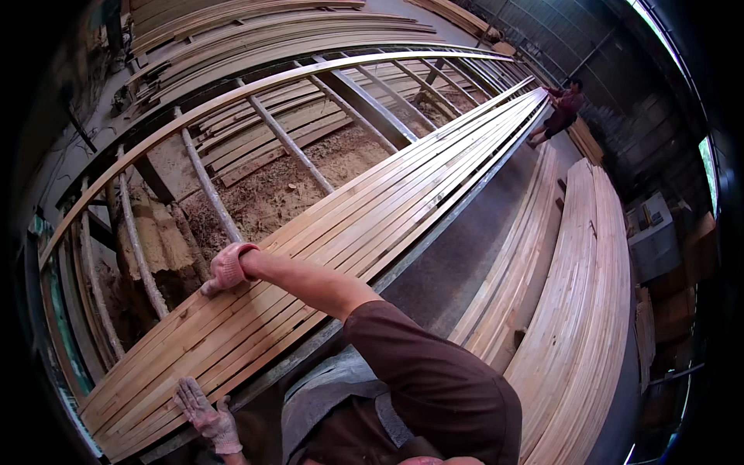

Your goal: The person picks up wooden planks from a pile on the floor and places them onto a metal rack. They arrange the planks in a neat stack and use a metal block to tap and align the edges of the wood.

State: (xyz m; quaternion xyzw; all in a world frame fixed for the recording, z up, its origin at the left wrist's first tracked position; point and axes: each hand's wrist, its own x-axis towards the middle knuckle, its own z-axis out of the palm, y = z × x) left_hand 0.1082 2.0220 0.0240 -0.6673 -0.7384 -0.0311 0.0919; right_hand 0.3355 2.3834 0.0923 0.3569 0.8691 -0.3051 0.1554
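Likely bracing the plank row (380, 221) sideways, your right hand (227, 267) curls at its far edge; apart, your left hand (208, 416) lies open at its near edge.

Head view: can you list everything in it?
Strips: many, pale, centre
Rack: one, grey, under strips
Rollers: many, grey, across rack
Lone strip: one, pale, rack's far side
Sawdust: one patch, brown, below rollers
Boards: many, brown, upper left
Floor stacks: several, pale, right
Box: one, whitish, far right
Co-worker: one, dark red clothing, strips' far end
Sleeve: one, brown, lower centre
Right hand: one, pink glove, on strips
Left hand: one, whitish glove, strips' near edge
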